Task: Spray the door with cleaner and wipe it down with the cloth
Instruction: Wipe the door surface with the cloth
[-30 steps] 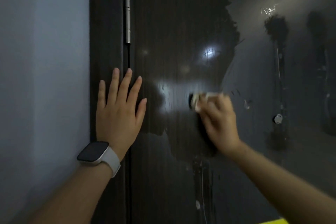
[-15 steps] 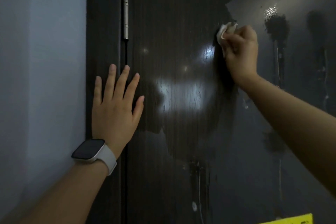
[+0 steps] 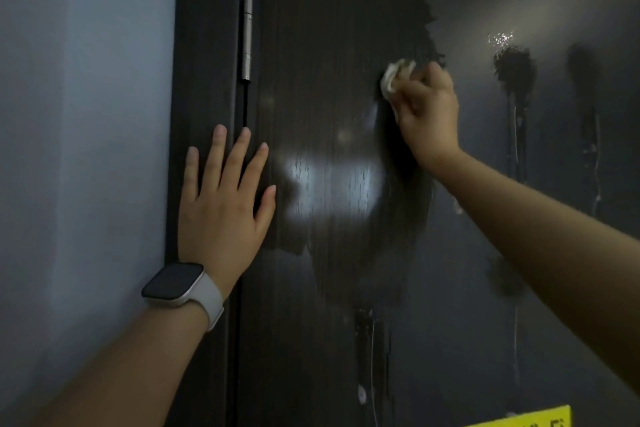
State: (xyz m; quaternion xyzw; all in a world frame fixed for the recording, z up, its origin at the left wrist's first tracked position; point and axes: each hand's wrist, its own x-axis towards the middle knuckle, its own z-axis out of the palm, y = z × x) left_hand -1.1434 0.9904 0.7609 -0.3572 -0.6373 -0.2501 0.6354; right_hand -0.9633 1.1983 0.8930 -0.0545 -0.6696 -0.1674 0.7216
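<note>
A dark wood-grain door [image 3: 329, 28] fills most of the view. Its left part looks dark and wiped; its right part is hazy grey with dark spray patches and drips running down. My right hand [image 3: 427, 111] grips a small bunched pale cloth [image 3: 394, 74] and holds it against the door near the edge of the wiped area. My left hand [image 3: 221, 204], with a watch at the wrist, lies flat with spread fingers across the door frame and the door's hinge side. No spray bottle is in view.
A light blue-grey wall [image 3: 86, 149] stands to the left of the dark door frame [image 3: 204, 45]. A metal hinge [image 3: 247, 36] sits in the gap above my left hand. A yellow label [image 3: 526, 419] shows at the door's bottom right.
My right hand with the cloth went up from mid-door to the upper wiped edge, then came down and left a little. My left hand stayed flat in place.
</note>
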